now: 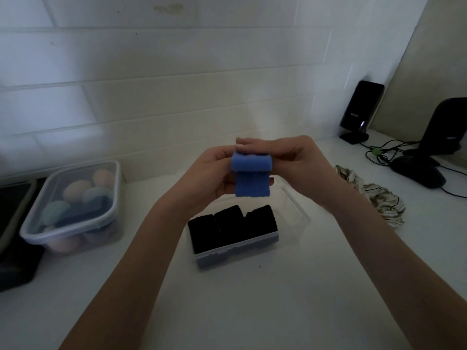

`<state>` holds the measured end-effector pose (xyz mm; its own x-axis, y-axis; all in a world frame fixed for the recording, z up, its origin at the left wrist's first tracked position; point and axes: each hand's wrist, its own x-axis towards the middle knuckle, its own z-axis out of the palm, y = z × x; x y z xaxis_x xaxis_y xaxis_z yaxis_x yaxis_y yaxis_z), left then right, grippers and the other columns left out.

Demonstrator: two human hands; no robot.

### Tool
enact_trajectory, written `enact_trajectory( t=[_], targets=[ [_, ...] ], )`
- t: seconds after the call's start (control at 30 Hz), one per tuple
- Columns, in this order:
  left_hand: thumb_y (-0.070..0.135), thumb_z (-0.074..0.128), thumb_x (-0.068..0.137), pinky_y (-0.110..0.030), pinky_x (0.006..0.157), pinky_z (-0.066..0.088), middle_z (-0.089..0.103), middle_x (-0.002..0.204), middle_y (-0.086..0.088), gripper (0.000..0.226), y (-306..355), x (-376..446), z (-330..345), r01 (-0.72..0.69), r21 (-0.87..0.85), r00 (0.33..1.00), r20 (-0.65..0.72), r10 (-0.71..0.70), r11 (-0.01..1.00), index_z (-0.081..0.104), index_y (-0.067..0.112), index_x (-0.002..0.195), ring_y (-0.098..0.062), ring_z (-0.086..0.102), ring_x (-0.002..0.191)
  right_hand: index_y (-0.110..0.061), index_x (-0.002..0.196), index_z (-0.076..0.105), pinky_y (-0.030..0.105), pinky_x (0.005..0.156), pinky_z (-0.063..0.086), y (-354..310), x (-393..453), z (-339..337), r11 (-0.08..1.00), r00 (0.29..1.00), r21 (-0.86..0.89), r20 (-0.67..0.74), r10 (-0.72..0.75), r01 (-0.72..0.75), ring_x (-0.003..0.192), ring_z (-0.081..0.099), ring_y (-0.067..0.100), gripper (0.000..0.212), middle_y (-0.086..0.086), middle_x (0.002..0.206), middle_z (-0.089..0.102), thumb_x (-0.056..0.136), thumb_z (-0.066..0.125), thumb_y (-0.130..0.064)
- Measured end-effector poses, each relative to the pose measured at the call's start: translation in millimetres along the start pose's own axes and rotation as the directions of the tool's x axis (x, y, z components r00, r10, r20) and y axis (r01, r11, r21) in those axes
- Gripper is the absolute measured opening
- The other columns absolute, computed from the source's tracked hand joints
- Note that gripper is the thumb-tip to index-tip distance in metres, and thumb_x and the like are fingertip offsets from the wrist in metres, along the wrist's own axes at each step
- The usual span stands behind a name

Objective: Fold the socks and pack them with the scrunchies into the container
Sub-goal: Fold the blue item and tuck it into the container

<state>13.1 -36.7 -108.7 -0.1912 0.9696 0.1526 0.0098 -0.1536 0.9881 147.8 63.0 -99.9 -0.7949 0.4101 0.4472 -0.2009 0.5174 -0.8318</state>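
**Above the open container, both hands pinch a folded blue sock**

Above the white counter (252,311), at mid-scene, the left hand (212,178) and the right hand (295,157) meet around a blue sock (252,176). Each hand is closed in a pinch on the sock: the left grips its left edge with the fingers curled behind, the right grips its right edge, with fingertips (243,144) showing over the top. The sock's upper part is rolled or folded over into a thick band, and a flat flap hangs down below it.

Just near of the hands, on the counter, sits a clear container (235,251) with three dark folded socks (230,224) packed side by side along its near half. Its far right part looks unfilled, though the clear plastic is hard to read there.

To the right, apart from the container, a pale patterned scrunchie (379,198) lies crumpled on the counter. Farther right stand a dark phone on a stand (360,109), a tangle of cables (381,154) and a dark mouse (419,173).

At the left, a lidded clear tub (73,205) holds pastel rounded items whose kind I cannot tell.
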Motion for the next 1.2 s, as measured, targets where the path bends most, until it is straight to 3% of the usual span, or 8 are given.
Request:
enact_trajectory(
  t=[0.13,0.3,0.47,0.6,0.77,0.93,1.07,1.2],
  targets=[
    [0.006,0.040,0.096,-0.045,0.084,0.057,0.070,0.101,-0.017,0.027,-1,1,-2,0.024,-0.012,1.000,-0.008,-0.024,1.000,0.064,0.008,0.108,-0.039,0.066,0.099,0.002,0.097,0.068,0.017,0.090,0.049,-5,-1,-1,0.999,0.999,0.051,0.045,0.016,-0.018,0.109,0.063,0.009,0.027,0.006,0.117,0.063,0.077,0.059,0.018],
    [0.019,0.038,0.081,-0.052,0.093,0.048,0.059,0.125,-0.027,0.050,2,4,-11,0.082,-0.143,0.996,0.047,-0.076,0.986,0.055,0.001,0.125,-0.046,0.055,0.114,-0.006,0.085,0.073,0.046,0.091,0.052,-5,-3,-3,0.996,0.994,-0.064,0.093,-0.054,0.060,0.111,0.062,0.018,0.037,0.003,0.120,0.064,0.076,0.053,0.023],
    [0.005,0.076,0.067,-0.041,0.089,0.055,0.069,0.111,-0.018,0.063,0,2,-11,-0.006,0.056,1.000,-0.007,0.007,0.998,0.053,0.007,0.126,-0.031,0.067,0.102,-0.017,0.091,0.075,0.015,0.095,0.044,-3,-2,-1,0.980,0.995,-0.180,0.058,-0.081,0.090,0.115,0.056,0.009,0.049,-0.007,0.120,0.060,0.072,0.043,0.014],
    [-0.007,0.077,0.066,-0.036,0.080,0.057,0.072,0.098,-0.016,0.071,-2,1,-12,-0.009,0.282,0.991,-0.128,0.047,0.959,0.048,0.016,0.126,-0.026,0.071,0.090,-0.011,0.105,0.069,0.020,0.091,0.048,-6,-4,-8,0.998,0.998,-0.008,-0.027,0.054,-0.054,0.110,0.062,0.011,0.038,0.002,0.114,0.068,0.081,0.045,0.007],
    [-0.006,0.076,0.067,-0.033,0.077,0.059,0.072,0.095,-0.011,0.080,-7,1,-5,-0.021,0.322,0.999,-0.028,0.032,0.946,0.039,0.024,0.130,-0.018,0.072,0.085,-0.031,0.112,0.062,0.010,0.065,0.043,0,-2,-7,0.906,0.994,-0.416,0.038,0.106,-0.080,0.086,0.058,0.000,0.028,-0.017,0.101,0.066,0.085,0.065,-0.024],
    [0.005,0.081,0.066,-0.032,0.083,0.057,0.069,0.103,-0.007,0.077,-13,2,1,-0.093,0.413,0.991,-0.053,0.126,0.906,0.039,0.028,0.126,-0.018,0.068,0.095,-0.030,0.097,0.059,0.003,0.065,0.037,-4,-1,-11,0.845,0.992,-0.534,0.083,0.099,-0.040,0.078,0.051,-0.006,0.019,-0.023,0.089,0.056,0.083,0.066,-0.019],
    [0.030,0.083,0.063,-0.018,0.067,0.049,0.057,0.098,0.013,0.054,-5,0,1,-0.208,0.576,0.949,-0.076,0.305,0.791,0.047,0.031,0.104,-0.004,0.058,0.082,-0.028,0.096,0.058,0.002,0.066,0.036,-10,-1,-24,0.803,0.999,-0.595,0.003,0.048,-0.037,0.077,0.052,-0.005,0.018,-0.018,0.088,0.058,0.082,0.065,-0.019],
    [0.049,0.080,0.054,-0.011,0.062,0.041,0.065,0.079,0.017,0.047,6,-9,-3,-0.152,0.625,0.986,0.146,0.077,0.766,0.051,0.040,0.091,-0.001,0.058,0.070,-0.024,0.098,0.063,0.005,0.065,0.040,-16,-3,-40,0.806,0.998,-0.588,-0.028,0.058,-0.064,0.076,0.054,0.002,0.017,-0.016,0.090,0.063,0.082,0.066,-0.018]
  ],
)
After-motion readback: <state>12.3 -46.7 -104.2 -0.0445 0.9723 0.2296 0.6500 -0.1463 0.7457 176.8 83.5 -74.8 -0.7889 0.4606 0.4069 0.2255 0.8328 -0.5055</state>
